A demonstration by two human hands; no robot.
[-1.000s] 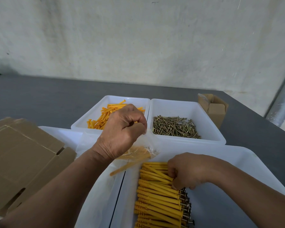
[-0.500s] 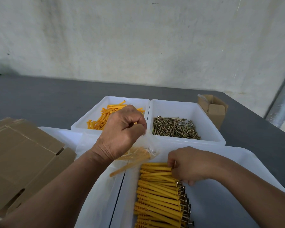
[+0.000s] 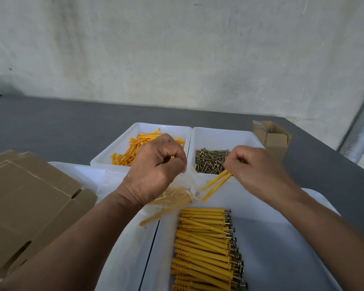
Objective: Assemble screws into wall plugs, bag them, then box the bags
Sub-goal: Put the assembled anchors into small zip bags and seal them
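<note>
1. Our left hand [image 3: 156,169], fingers curled tight, pinches the top edge of a clear bag [image 3: 182,193] between thumb and forefinger. The bag hangs below the fist, over the seam where the two near trays meet.
2. Inside the bag we see a bunch of yellow plugs with screw heads showing through the film. One slanted plug [image 3: 153,217] juts down and left at its lower end; we cannot tell whether the film covers it.
3. Our right hand [image 3: 259,171], blurred, is curled round the head ends of two plugs [image 3: 215,184]. Their tips point down and left, just beside the bag; we cannot tell whether they touch it.
4. The near tray [image 3: 282,259], on the right, holds a row [image 3: 204,248] of assembled plugs laid side by side, screw heads to the right. It runs from the middle of the tray to the near edge of the shot.
5. The left tray [image 3: 122,259] sits beside it, partly under our left forearm.
6. Farther off, two white trays stand side by side: the plug tray [image 3: 143,128] with loose plugs [image 3: 132,151] on the left, the screw tray [image 3: 223,133] with a heap of screws [image 3: 210,162] on the right.
7. Flat cardboard [image 3: 25,206] lies stacked at the near left, and a small open box [image 3: 273,139] stands at the far right, beyond the screw tray.
8. Everything rests on a grey table [image 3: 51,127] set before a pale wall [image 3: 177,49].
</note>
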